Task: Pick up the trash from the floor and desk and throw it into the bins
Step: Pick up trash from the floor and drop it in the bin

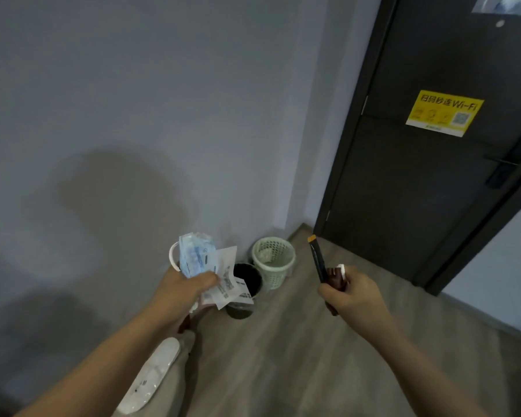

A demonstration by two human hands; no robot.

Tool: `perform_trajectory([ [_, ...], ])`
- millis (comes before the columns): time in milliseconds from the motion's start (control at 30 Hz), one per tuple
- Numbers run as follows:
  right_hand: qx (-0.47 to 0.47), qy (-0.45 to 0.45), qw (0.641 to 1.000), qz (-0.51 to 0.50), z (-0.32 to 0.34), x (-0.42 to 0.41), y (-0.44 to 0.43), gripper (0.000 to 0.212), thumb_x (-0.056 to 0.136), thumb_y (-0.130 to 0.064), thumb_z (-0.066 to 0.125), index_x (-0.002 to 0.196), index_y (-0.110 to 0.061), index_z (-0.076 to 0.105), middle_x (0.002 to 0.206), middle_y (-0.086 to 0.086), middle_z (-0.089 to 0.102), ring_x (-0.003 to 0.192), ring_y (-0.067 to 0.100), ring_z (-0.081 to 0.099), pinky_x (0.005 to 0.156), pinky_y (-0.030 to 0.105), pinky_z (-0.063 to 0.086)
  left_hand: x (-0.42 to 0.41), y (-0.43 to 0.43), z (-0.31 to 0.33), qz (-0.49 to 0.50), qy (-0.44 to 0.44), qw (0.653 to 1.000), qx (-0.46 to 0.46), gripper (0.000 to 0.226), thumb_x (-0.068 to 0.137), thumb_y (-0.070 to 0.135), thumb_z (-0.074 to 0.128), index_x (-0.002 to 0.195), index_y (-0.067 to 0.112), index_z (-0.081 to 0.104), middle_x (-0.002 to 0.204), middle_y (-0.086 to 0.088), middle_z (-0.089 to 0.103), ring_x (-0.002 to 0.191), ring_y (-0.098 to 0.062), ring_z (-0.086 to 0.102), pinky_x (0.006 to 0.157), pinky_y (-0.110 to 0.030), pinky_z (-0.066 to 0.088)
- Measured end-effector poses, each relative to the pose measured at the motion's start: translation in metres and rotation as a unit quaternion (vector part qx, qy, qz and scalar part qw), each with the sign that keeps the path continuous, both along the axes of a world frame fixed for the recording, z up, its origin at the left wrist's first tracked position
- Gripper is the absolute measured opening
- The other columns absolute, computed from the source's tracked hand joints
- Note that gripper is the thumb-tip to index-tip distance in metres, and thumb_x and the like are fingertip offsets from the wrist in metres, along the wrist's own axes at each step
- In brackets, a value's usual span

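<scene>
My left hand grips a bundle of trash: a blue face mask with a white ear loop and white printed paper wrappers. The bundle hangs just left of and above a black bin. Right behind that bin stands a pale green mesh bin in the wall corner. My right hand holds a black pen with an orange tip, plus a brown and white piece of trash, to the right of both bins.
A dark door with a yellow Wi-Fi sticker fills the right side. A grey wall runs along the left. A white plastic bag or wrapper lies on the wood floor by the wall, under my left forearm.
</scene>
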State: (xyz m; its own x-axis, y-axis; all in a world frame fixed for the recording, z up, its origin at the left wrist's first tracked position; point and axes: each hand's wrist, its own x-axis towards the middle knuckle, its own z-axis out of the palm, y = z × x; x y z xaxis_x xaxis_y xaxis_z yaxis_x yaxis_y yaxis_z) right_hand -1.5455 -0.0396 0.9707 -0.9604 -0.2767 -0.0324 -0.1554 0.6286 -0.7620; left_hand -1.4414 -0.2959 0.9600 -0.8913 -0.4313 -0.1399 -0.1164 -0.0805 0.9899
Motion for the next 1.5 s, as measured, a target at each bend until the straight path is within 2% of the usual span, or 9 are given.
perform_trajectory([
  [233, 0.005, -0.044, 0.999, 0.022, -0.031, -0.112, -0.041, 0.015, 0.081, -0.017, 0.067, 0.07, -0.01, 0.059, 0.054, 0.003, 0.062, 0.048, 0.007, 0.056, 0.052, 0.024, 0.045, -0.106, -0.037, -0.04, 0.012, -0.057, 0.998, 0.009, 0.046, 0.059, 0.022, 0.07, 0.102, 0.008, 0.062, 0.095, -0.021, 0.07, 0.083, -0.033, 0.07, 0.073, -0.047, 0.058],
  [367, 0.018, -0.077, 0.997, 0.025, -0.056, -0.182, -0.08, 0.007, 0.081, -0.018, 0.068, 0.082, -0.013, 0.062, 0.063, 0.006, 0.066, 0.054, 0.01, 0.059, 0.054, 0.027, 0.049, -0.178, -0.068, -0.067, 0.029, -0.065, 0.997, 0.03, 0.018, 0.082, 0.0, 0.065, 0.096, 0.01, 0.06, 0.086, -0.016, 0.071, 0.07, -0.023, 0.072, 0.058, -0.03, 0.058],
  [567, 0.047, -0.131, 0.99, 0.005, -0.09, -0.282, -0.138, 0.007, 0.078, -0.02, 0.069, 0.081, -0.016, 0.063, 0.065, 0.008, 0.068, 0.06, 0.022, 0.065, 0.06, 0.038, 0.054, -0.28, -0.114, -0.106, 0.069, -0.154, 0.984, 0.06, 0.043, 0.044, 0.026, 0.07, 0.083, 0.009, 0.065, 0.069, -0.011, 0.068, 0.062, -0.026, 0.066, 0.058, -0.037, 0.054],
  [733, 0.064, -0.157, 0.985, 0.013, -0.128, -0.346, -0.161, 0.013, 0.075, -0.026, 0.067, 0.077, -0.015, 0.061, 0.063, 0.005, 0.066, 0.058, 0.017, 0.062, 0.061, 0.036, 0.052, -0.347, -0.135, -0.134, 0.084, -0.204, 0.973, 0.065, 0.013, 0.066, 0.007, 0.072, 0.072, 0.007, 0.06, 0.049, 0.0, 0.06, 0.044, -0.011, 0.058, 0.043, -0.022, 0.046],
  [867, 0.087, -0.192, 0.977, 0.044, -0.16, -0.399, -0.174, 0.012, 0.076, -0.025, 0.066, 0.079, -0.015, 0.062, 0.063, 0.004, 0.065, 0.055, 0.015, 0.059, 0.056, 0.03, 0.048, -0.39, -0.143, -0.158, 0.11, -0.25, 0.958, 0.083, 0.026, 0.053, 0.016, 0.068, 0.077, 0.005, 0.065, 0.066, -0.014, 0.065, 0.064, -0.028, 0.064, 0.068, -0.042, 0.055],
  [1067, 0.101, -0.245, 0.957, 0.116, -0.24, -0.482, -0.196, 0.014, 0.076, -0.026, 0.067, 0.077, -0.013, 0.061, 0.056, 0.0, 0.063, 0.049, 0.01, 0.055, 0.052, 0.025, 0.042, -0.437, -0.146, -0.234, 0.223, -0.326, 0.912, 0.114, 0.018, 0.059, 0.008, 0.076, 0.061, 0.004, 0.059, 0.056, -0.02, 0.059, 0.062, -0.032, 0.058, 0.065, -0.05, 0.05],
  [1233, 0.144, -0.276, 0.934, 0.175, -0.315, -0.531, -0.213, 0.02, 0.074, -0.028, 0.063, 0.062, -0.015, 0.054, 0.046, -0.005, 0.056, 0.042, 0.003, 0.05, 0.053, 0.022, 0.041, -0.464, -0.147, -0.317, 0.253, -0.387, 0.874, 0.15, 0.032, 0.051, 0.016, 0.072, 0.08, 0.005, 0.061, 0.086, -0.031, 0.065, 0.085, -0.046, 0.066, 0.077, -0.065, 0.052],
  [1367, 0.152, -0.289, 0.926, 0.19, -0.371, -0.555, -0.227, 0.022, 0.075, -0.026, 0.063, 0.059, -0.016, 0.052, 0.043, -0.006, 0.055, 0.04, 0.003, 0.049, 0.051, 0.017, 0.037, -0.487, -0.154, -0.378, 0.252, -0.43, 0.857, 0.129, 0.015, 0.075, 0.004, 0.071, 0.081, 0.006, 0.058, 0.078, -0.024, 0.063, 0.069, -0.037, 0.064, 0.074, -0.051, 0.057],
  [1500, 0.157, -0.284, 0.922, 0.212, -0.425, -0.566, -0.24, 0.026, 0.076, -0.025, 0.061, 0.055, -0.015, 0.05, 0.043, -0.005, 0.054, 0.041, 0.004, 0.049, 0.053, 0.018, 0.039, -0.504, -0.163, -0.439, 0.233, -0.457, 0.852, 0.104, 0.014, 0.076, 0.004, 0.071, 0.085, 0.005, 0.059, 0.068, -0.014, 0.06, 0.051, -0.022, 0.056, 0.045, -0.029, 0.05],
])
